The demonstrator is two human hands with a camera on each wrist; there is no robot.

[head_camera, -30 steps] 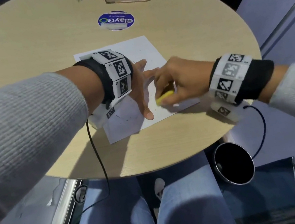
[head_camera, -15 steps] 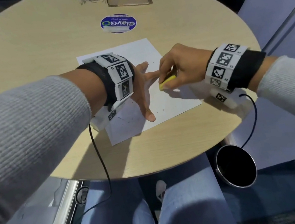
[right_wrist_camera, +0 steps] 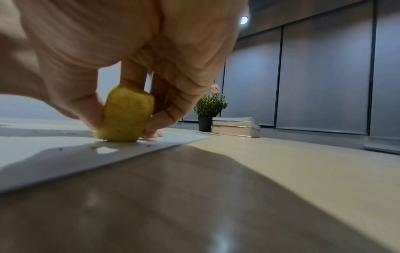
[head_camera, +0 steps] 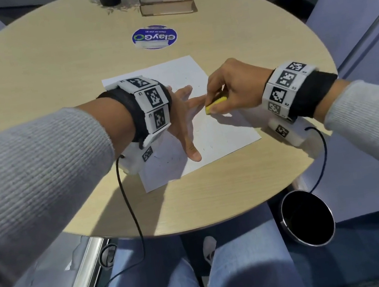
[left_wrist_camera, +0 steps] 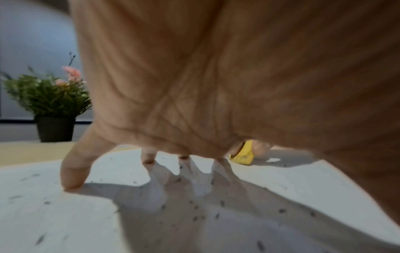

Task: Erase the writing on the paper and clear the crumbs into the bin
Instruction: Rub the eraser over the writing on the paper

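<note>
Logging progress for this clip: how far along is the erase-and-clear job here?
Mid-erase. Done: the paper already carries scattered dark crumbs. In hand: the right hand pinches the yellow eraser against the sheet, while the left hand presses it flat with spread fingers. Left: a few faint marks, then moving the crumbs into the bin beside the table edge.

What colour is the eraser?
Yellow. The eraser, held in the right hand, shows best in the right wrist view.

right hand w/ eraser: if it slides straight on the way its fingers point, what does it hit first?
Likely the left hand: the right hand holds the yellow eraser on the paper, fingers aimed at the left hand's spread fingers, which lie close ahead. The exact gap is unclear.
</note>
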